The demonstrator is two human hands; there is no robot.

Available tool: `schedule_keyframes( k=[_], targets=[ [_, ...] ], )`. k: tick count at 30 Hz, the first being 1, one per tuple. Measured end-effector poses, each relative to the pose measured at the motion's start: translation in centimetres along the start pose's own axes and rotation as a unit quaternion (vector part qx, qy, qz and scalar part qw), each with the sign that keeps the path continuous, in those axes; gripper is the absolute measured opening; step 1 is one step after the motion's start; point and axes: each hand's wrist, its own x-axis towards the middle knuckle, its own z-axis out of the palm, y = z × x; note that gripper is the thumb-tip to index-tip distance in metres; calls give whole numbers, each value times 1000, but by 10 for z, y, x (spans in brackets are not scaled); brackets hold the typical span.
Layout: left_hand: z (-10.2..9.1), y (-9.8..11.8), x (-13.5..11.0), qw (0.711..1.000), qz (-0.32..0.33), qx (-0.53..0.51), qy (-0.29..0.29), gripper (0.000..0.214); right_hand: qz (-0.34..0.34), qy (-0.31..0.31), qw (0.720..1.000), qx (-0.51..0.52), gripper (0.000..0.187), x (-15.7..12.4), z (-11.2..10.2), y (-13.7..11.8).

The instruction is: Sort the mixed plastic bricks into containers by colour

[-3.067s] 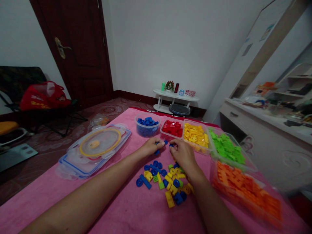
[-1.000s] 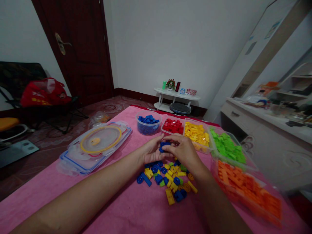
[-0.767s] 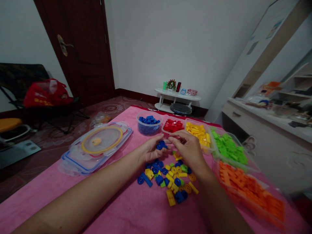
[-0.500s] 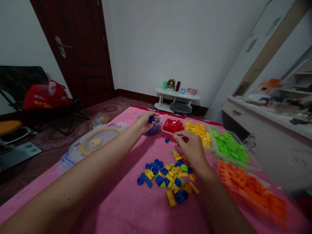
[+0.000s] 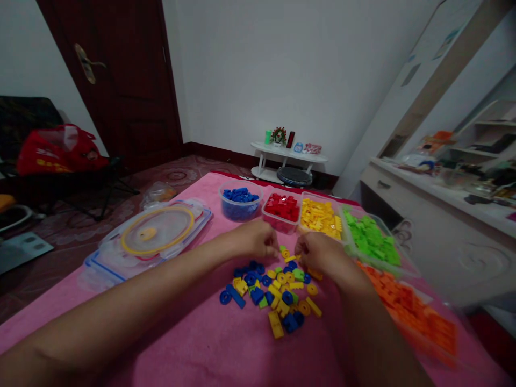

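A mixed pile of toy building bricks (image 5: 276, 295) lies on the pink cloth (image 5: 193, 338), with yellow, blue and green pieces and several wheel-shaped ones. At the pile's far left edge is my left hand (image 5: 256, 239), fingers curled down and closed close to the cloth; what they hold, if anything, is hidden. Facing it, my right hand (image 5: 320, 251) has thumb and fingers pinched together beside a small yellow brick (image 5: 290, 258). Its grip is too dark to make out. Beyond the hands stands a round tub (image 5: 240, 216) of blue bricks, beside a square tub (image 5: 278, 223) of red ones.
Yellow bricks (image 5: 320, 216), green bricks (image 5: 371, 236) and orange bricks (image 5: 415, 312) fill clear containers curving along the right side. Stacked clear lids (image 5: 157, 231) lie on the left. A low white stand (image 5: 288, 152) is at the wall, a drawer cabinet (image 5: 419, 209) at right.
My left hand has come back from the blue tub, where it held blue pieces, down to the pile. My right hand has lowered toward the pile. The view has shifted slightly.
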Motion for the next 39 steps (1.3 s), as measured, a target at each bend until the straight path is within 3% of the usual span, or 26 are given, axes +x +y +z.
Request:
schedule_keyframes(
  k=[5, 7, 11, 15, 18, 24, 28, 32, 39],
  targets=[
    [21, 3, -32, 995, -3, 93, -47, 24, 7, -61, 996, -66, 12, -5, 3, -16],
    [22, -2, -36, 992, -17, 105, -62, 29, 4, -65, 995, -74, 12, -5, 6, -24],
    [16, -10, -33, 987, -78, 103, -97, 19, -37, -60, 996, -53, 22, -6, 12, -32],
    [8, -9, -27, 975, -148, 158, -50, 16, -95, -91, 991, 9, 25, -8, 16, -31],
    [6, -12, -26, 977, -154, 148, -18, 15, -119, -113, 986, 39, 26, -7, 16, -29],
    [-3, -25, -39, 988, -130, -13, -81, 22, -107, -31, 986, 126, 23, 0, 13, -30],
    [-10, -20, -48, 985, -117, 76, -100, 28, -136, 13, 966, 219, 18, 4, 17, -36],
    [-4, -10, -49, 976, -92, 172, -93, 28, -148, 26, 945, 289, 14, 5, 24, -37],
    [15, 2, -49, 974, -123, 180, -56, 36, -80, 6, 911, 404, 16, 9, 29, -38]
  ],
)
